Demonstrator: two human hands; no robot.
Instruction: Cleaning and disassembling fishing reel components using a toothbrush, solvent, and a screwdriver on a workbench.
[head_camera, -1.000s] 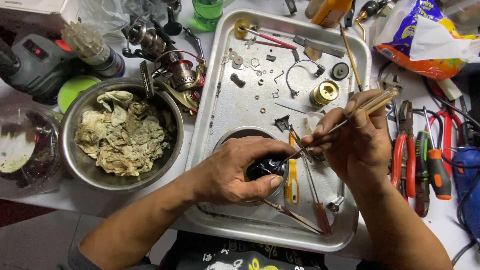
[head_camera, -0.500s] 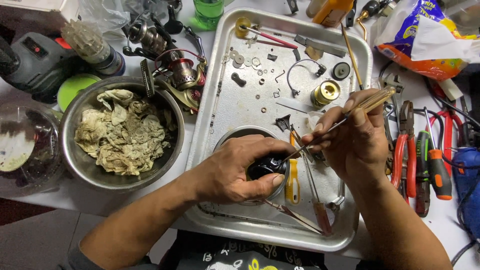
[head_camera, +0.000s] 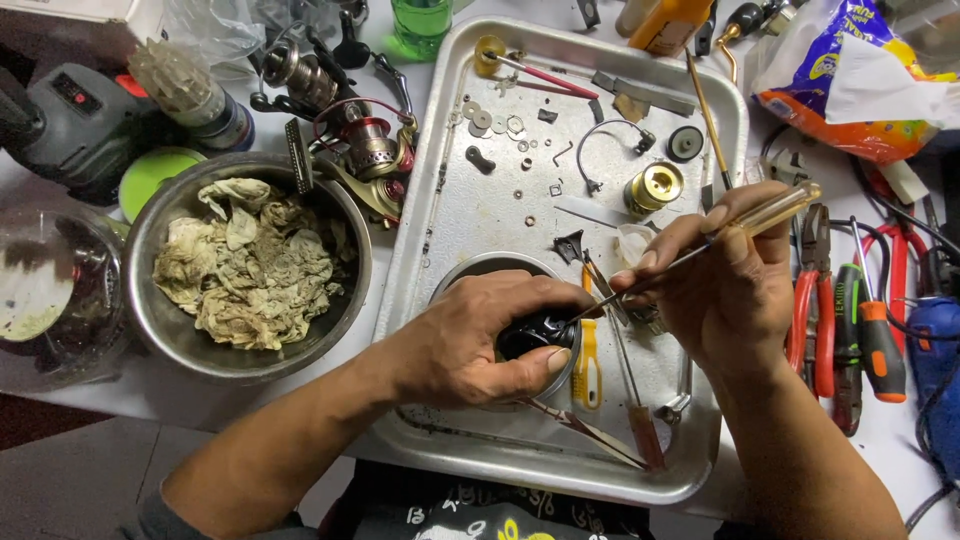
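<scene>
My left hand (head_camera: 480, 345) grips a small black reel part (head_camera: 535, 333) over a round metal cup (head_camera: 480, 270) at the front of a steel tray (head_camera: 440, 215). In my right hand (head_camera: 725, 290) is a screwdriver with a clear amber handle (head_camera: 775, 212); its thin shaft slants down-left and its tip touches the black part. Washers, screws, a wire bail (head_camera: 605, 150) and a gold spool (head_camera: 655, 187) lie scattered in the tray's far half.
A steel bowl (head_camera: 160, 325) of dirty rags sits left of the tray, with fishing reels (head_camera: 370, 150) behind it. Red-handled pliers (head_camera: 815, 320) and orange screwdrivers (head_camera: 880, 345) lie at right. A green bottle (head_camera: 420, 20), a snack bag (head_camera: 850, 80) and a power tool (head_camera: 70, 120) line the back.
Both hands stay nearly in place; the screwdriver's tip has shifted slightly against the black part.
</scene>
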